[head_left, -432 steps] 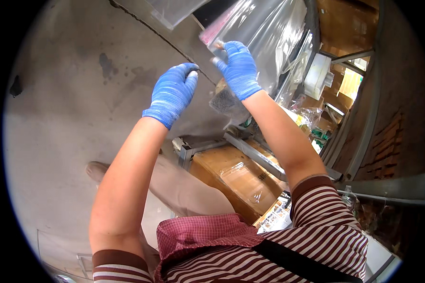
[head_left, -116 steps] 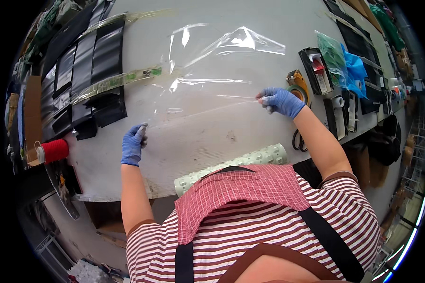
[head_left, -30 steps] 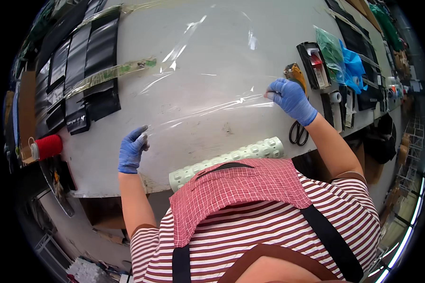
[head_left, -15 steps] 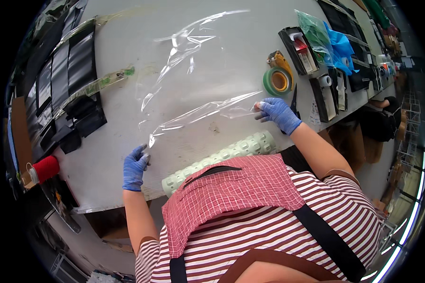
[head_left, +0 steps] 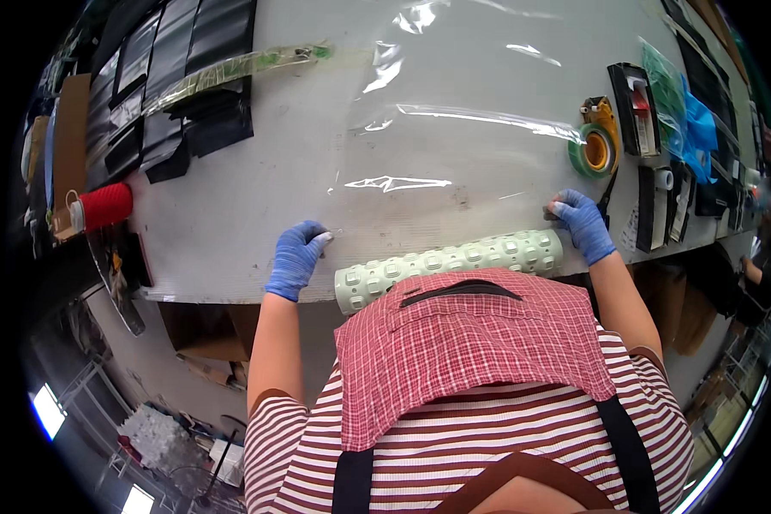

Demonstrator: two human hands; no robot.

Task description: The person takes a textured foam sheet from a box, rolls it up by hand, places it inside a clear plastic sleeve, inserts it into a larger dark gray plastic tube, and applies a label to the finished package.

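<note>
A sheet of clear plastic film (head_left: 394,184) spreads over the pale table, showing mostly as bright glints and creases. At its near left corner my left hand (head_left: 295,259), in a blue glove, has thumb and fingers pinched together on the film. My right hand (head_left: 586,226), gloved alike, pinches the near right side, level with the far side of a pale green knobbly roll (head_left: 450,260). That roll lies along the table's near edge, between my hands and against my checked red apron (head_left: 471,343). The film's exact near edge is hard to see.
Right of the film sit a green tape roll (head_left: 589,154) with a yellow dispenser (head_left: 604,114), black trays (head_left: 636,111) and blue plastic (head_left: 698,124). At left lie black sheets (head_left: 218,38), a taped strip (head_left: 231,75) and a red thread spool (head_left: 107,206).
The film's near part has come closer to the roll and lies flatter, with fewer creases. My right hand has moved nearer to me. The whole view has shifted, moving things rightward in the picture.
</note>
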